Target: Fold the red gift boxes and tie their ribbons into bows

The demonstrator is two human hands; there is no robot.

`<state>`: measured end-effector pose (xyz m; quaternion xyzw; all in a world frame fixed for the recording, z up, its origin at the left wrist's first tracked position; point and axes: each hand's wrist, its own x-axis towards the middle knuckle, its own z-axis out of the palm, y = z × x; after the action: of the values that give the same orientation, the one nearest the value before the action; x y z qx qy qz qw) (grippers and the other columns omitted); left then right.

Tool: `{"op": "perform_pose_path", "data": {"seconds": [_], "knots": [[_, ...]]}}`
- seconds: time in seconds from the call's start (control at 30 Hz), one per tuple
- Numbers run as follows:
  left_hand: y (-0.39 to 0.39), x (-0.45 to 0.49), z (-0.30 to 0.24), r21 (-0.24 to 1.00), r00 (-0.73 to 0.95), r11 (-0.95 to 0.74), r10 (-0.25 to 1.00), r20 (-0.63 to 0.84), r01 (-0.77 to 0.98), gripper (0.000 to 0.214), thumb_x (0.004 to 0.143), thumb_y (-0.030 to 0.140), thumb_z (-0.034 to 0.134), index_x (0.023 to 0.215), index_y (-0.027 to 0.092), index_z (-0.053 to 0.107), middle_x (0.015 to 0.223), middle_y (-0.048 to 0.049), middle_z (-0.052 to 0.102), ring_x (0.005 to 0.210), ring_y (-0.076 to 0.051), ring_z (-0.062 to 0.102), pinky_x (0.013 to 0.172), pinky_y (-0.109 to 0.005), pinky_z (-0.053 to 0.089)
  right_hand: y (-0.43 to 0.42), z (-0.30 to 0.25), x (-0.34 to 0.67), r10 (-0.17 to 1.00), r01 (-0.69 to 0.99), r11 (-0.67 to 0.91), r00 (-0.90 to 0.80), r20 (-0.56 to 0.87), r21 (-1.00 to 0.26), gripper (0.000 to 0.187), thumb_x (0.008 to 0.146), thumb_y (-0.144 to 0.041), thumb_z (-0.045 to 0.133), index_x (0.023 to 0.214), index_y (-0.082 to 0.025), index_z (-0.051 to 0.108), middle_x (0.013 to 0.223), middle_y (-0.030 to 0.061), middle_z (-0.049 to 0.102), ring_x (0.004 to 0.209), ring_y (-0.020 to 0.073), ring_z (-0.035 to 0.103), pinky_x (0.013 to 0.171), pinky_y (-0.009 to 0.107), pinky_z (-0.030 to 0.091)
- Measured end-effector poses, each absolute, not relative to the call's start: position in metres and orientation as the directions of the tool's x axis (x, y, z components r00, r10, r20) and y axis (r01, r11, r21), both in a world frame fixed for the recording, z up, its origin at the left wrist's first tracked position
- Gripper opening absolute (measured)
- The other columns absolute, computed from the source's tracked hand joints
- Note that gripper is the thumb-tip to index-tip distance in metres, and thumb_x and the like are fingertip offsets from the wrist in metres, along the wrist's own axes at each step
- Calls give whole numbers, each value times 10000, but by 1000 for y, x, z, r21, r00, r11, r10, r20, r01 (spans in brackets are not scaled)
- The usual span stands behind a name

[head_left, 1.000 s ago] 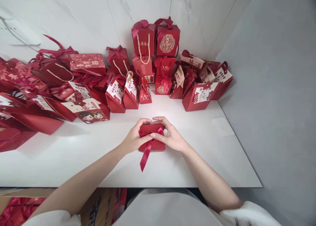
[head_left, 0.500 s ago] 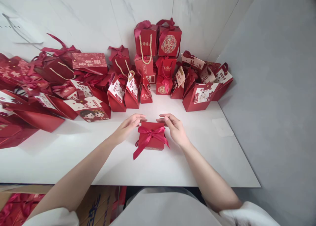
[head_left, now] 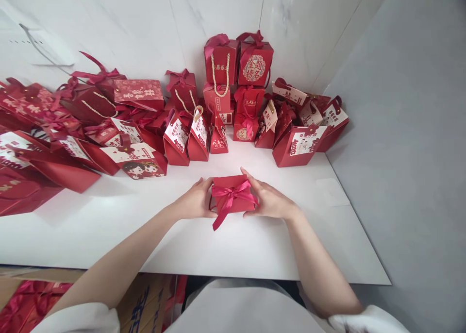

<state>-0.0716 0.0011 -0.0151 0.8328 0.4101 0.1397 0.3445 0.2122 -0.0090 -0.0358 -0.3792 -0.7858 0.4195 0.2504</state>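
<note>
Two opposite ends of a ribbon-tied red gift box (head_left: 238,206) are grasped by left hand (head_left: 195,200) and right hand (head_left: 272,201), equally near, its longer side crosswise between them over the white tabletop (head_left: 214,253); stacked gift boxes (head_left: 248,96) stand beyond.

You have a marbled wall (head_left: 138,27) behind the table (head_left: 182,248). In front of it stand stacked red boxes (head_left: 249,96), an upper one bearing a round emblem (head_left: 254,69). To your right, a white-labelled red bag (head_left: 284,151) stands near a grey panel (head_left: 407,129). Below the table's near edge, you have a cardboard carton (head_left: 145,299) with blue lettering.
</note>
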Motion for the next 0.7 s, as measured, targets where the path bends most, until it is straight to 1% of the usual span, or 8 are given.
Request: {"op": "perform_pose_path", "data": {"seconds": [0.1,0.2,0.3,0.37,0.43,0.53,0.6,0.7], "knots": [[3,-68,-23,750,550,-410,832,74,520,936,622,363,822,1431,292,355,1416,-136,502,1278,-368,518,1091,-546,381,-3,-42,210,828,331,407,-527,191,-852,1088,698,-217,813,1567,-336,169,1579,67,341,1426,301,381,1180,460,328],[5,-67,-35,845,503,-337,859,95,416,1017,614,354,826,1474,304,285,1426,-141,501,1170,-351,600,991,-504,484,5,-58,206,843,222,394,-475,254,-892,1016,722,-206,786,1560,-296,219,1584,81,325,1434,278,371,1196,425,305],[13,-62,-42,895,503,-302,858,105,328,1041,622,321,819,1498,293,257,1388,-145,547,1027,-313,663,872,-458,542,13,-72,202,857,115,345,-442,263,-931,1019,716,-299,821,1552,-257,240,1571,122,333,1400,285,420,1178,428,330],[24,-55,-42,907,511,-312,849,133,283,1049,618,286,825,1504,293,263,1420,-145,521,1094,-311,639,882,-428,538,17,-75,200,871,27,306,-413,268,-952,1066,702,-379,842,1555,-253,216,1581,142,305,1401,295,416,1162,431,352],[39,-45,-40,933,520,-287,843,139,216,1049,617,261,826,1504,309,267,1436,-137,505,1171,-311,604,907,-414,531,21,-75,200,890,-57,261,-374,263,-964,1157,679,-468,850,1567,-260,138,1575,160,310,1397,304,422,1140,440,380],[60,-27,-44,979,520,-176,848,98,103,1055,633,283,819,1515,306,240,1378,-136,557,1169,-307,616,931,-428,528,26,-73,202,917,-119,220,-313,247,-968,1233,673,-538,836,1572,-268,36,1558,171,338,1392,296,433,1127,445,393],[69,-18,-51,993,494,-116,865,88,26,1093,605,311,844,1517,273,242,1348,-141,581,1180,-311,616,972,-434,512,30,-73,203,932,-139,206,-274,237,-969,1222,670,-543,832,1570,-283,47,1587,153,294,1425,280,385,1143,440,373],[73,-13,-61,995,425,-74,900,94,-61,1124,549,316,882,1494,254,277,1337,-137,593,1219,-316,592,1004,-429,498,33,-75,204,950,-174,169,-233,207,-970,1150,659,-514,840,1556,-288,157,1611,123,258,1458,274,324,1162,447,343]]}}
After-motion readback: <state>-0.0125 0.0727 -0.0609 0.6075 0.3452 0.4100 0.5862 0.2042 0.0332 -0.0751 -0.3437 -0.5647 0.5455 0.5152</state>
